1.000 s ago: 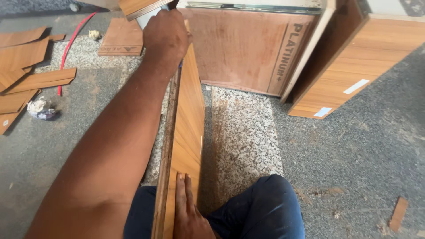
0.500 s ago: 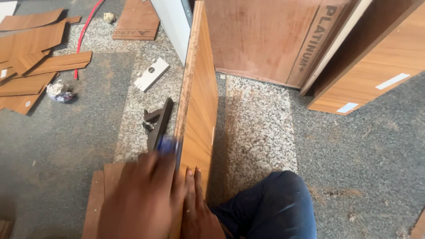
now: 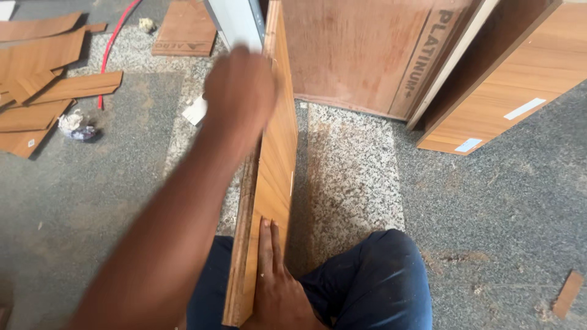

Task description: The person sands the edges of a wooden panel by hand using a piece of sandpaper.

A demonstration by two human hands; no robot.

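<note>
A long wood-laminate board (image 3: 278, 165) stands on its edge, running away from me between my legs in blue trousers (image 3: 373, 275). My left hand (image 3: 239, 91) is blurred with motion on the board's top edge, past the middle, with curled fingers; whether it holds anything cannot be seen. My right hand (image 3: 275, 281) lies flat against the board's right face at the near end, fingers pointing away from me.
A large plywood sheet (image 3: 354, 55) and a brown cabinet (image 3: 520, 79) stand at the back right, and a white panel (image 3: 235, 21) stands beyond the board. Wood offcuts (image 3: 43, 91), a red hose (image 3: 116, 36) and a crumpled rag (image 3: 76, 125) lie at the left on the stone floor.
My left hand slid from the board's far end down to the near end, and has now moved back up along the top edge. My right hand stayed flat on the board.
</note>
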